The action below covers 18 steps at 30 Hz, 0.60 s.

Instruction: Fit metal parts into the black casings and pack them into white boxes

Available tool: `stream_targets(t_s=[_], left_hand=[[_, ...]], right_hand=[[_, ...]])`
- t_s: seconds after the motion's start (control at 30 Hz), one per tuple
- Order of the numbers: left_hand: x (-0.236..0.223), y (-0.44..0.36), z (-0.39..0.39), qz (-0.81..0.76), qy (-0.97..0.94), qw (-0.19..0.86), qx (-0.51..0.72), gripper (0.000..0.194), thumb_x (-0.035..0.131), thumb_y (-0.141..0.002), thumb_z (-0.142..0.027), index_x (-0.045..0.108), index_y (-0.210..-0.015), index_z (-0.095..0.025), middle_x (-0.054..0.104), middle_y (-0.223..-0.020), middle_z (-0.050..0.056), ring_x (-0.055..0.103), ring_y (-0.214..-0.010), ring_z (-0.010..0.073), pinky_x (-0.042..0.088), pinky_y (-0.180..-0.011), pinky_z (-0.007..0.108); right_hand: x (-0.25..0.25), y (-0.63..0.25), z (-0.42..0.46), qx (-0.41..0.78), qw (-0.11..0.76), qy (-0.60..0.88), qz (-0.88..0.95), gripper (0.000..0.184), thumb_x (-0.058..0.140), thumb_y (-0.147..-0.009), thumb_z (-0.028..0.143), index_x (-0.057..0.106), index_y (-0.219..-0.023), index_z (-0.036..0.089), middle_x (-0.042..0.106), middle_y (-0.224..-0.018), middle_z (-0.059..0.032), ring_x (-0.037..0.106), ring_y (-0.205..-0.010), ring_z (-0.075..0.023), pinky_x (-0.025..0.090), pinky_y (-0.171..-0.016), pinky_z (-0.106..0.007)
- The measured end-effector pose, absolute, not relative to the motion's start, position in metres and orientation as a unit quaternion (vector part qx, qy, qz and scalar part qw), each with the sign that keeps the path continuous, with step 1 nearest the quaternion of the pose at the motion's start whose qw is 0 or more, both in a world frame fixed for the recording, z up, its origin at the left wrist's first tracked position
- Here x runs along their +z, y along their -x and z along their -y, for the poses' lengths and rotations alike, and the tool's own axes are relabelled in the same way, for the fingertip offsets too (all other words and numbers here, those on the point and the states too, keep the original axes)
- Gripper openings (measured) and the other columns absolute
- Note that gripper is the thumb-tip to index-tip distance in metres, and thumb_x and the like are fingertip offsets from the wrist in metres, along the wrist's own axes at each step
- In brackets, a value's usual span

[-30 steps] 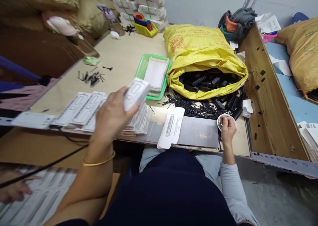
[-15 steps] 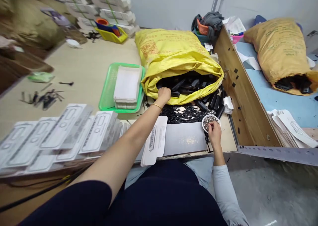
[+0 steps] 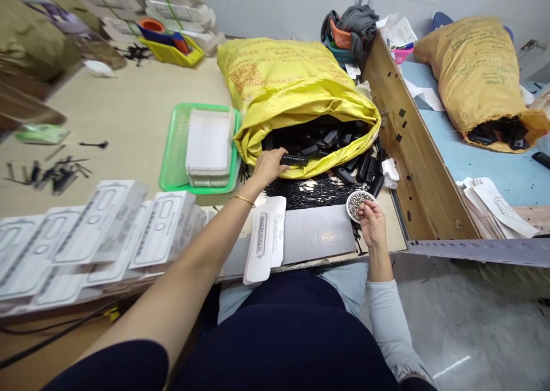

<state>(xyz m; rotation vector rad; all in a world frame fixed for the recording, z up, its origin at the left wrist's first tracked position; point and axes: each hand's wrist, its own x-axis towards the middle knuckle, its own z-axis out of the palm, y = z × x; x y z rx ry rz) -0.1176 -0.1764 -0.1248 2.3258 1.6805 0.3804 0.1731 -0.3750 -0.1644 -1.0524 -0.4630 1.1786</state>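
Note:
At the mouth of a yellow woven sack point(image 3: 296, 64), my left hand point(image 3: 270, 166) has its fingers closed on the end of a black slotted plastic bar point(image 3: 294, 160). More black plastic pieces point(image 3: 330, 137) fill the sack's opening. My right hand point(image 3: 373, 223) is at the near right rim of a small white bowl point(image 3: 349, 212) of tiny shiny metal pieces point(image 3: 359, 203). Its thumb and fingertips are pinched together; whatever is between them is too small to make out. Thin black rods point(image 3: 307, 193) lie heaped between the sack and a grey plate point(image 3: 318, 236).
Printed white cards point(image 3: 263, 242) lie left of the plate. A green basket point(image 3: 169, 150) holds a stack of white cards point(image 3: 209, 141). White boxes point(image 3: 98, 222) line the front left edge. A wooden partition point(image 3: 423, 150) bounds the right side, with an orange-yellow sack point(image 3: 476, 75) beyond.
My left hand has drawn back slightly left from the sack's mouth, with a black bar now visible in its fingers. My right hand has lifted a little and turned at the bowl.

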Motion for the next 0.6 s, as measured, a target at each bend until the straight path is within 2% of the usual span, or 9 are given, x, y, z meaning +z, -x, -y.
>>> stream_targets(t_s=[0.1,0.17,0.23,0.3,0.33,0.43,0.6], left_hand=[[-0.108,0.115,0.216,-0.538,-0.744,0.239,0.318,0.043,0.078,-0.065,-0.033,0.064,-0.102,-0.017,0.065,-0.106,0.009,0.058,-0.102,0.0257,0.041,-0.094,0.036],[-0.102,0.107,0.246,-0.521,-0.634,0.37,0.436,0.046,0.082,-0.06,-0.035,0.064,-0.098,-0.016,0.066,-0.104,0.007,0.058,-0.102,0.0246,0.042,-0.094,0.036],[-0.102,0.094,0.273,-0.473,-0.45,0.557,0.513,0.044,0.078,-0.066,-0.039,0.062,-0.1,-0.017,0.066,-0.103,0.006,0.061,-0.097,0.0219,0.046,-0.091,0.038],[-0.105,0.082,0.293,-0.413,-0.255,0.713,0.507,0.038,0.068,-0.078,-0.044,0.06,-0.103,-0.016,0.067,-0.103,0.008,0.063,-0.095,0.0214,0.05,-0.088,0.042],[-0.108,0.077,0.3,-0.392,-0.178,0.757,0.492,0.035,0.062,-0.083,-0.044,0.06,-0.104,-0.015,0.067,-0.104,0.009,0.064,-0.095,0.0218,0.05,-0.088,0.044],[-0.113,0.068,0.311,-0.381,-0.055,0.789,0.479,0.025,0.053,-0.091,-0.033,0.06,-0.105,-0.013,0.068,-0.103,0.01,0.064,-0.099,0.0215,0.05,-0.093,0.046],[-0.112,0.06,0.318,-0.368,-0.035,0.801,0.471,0.023,0.048,-0.094,-0.026,0.06,-0.106,-0.011,0.069,-0.101,0.011,0.066,-0.096,0.0199,0.05,-0.096,0.046]], right_hand=[[-0.16,-0.162,0.373,0.528,0.671,0.471,0.222,0.024,0.076,-0.068,0.029,0.066,-0.089,0.02,0.066,-0.08,0.0004,0.062,-0.074,-0.0104,0.051,-0.071,-0.026],[-0.157,-0.15,0.37,0.529,0.663,0.475,0.236,0.023,0.077,-0.067,0.028,0.066,-0.086,0.02,0.067,-0.081,-0.0001,0.063,-0.075,-0.0112,0.051,-0.072,-0.027],[-0.154,-0.136,0.367,0.524,0.654,0.482,0.257,0.022,0.077,-0.067,0.027,0.066,-0.084,0.019,0.068,-0.081,-0.0004,0.064,-0.077,-0.0123,0.051,-0.073,-0.027],[-0.152,-0.121,0.366,0.507,0.642,0.496,0.291,0.021,0.076,-0.068,0.027,0.066,-0.084,0.019,0.068,-0.082,-0.0009,0.064,-0.079,-0.0135,0.051,-0.073,-0.028],[-0.15,-0.113,0.367,0.496,0.635,0.505,0.309,0.02,0.075,-0.07,0.027,0.065,-0.084,0.019,0.068,-0.082,-0.0012,0.064,-0.08,-0.014,0.05,-0.073,-0.028],[-0.147,-0.096,0.369,0.45,0.619,0.535,0.358,0.016,0.071,-0.074,0.028,0.064,-0.084,0.018,0.068,-0.081,-0.0018,0.063,-0.077,-0.0145,0.049,-0.073,-0.029],[-0.14,-0.083,0.375,0.31,0.596,0.601,0.433,0.015,0.061,-0.083,0.031,0.064,-0.084,0.017,0.066,-0.081,-0.0027,0.061,-0.078,-0.0154,0.048,-0.078,-0.031]])
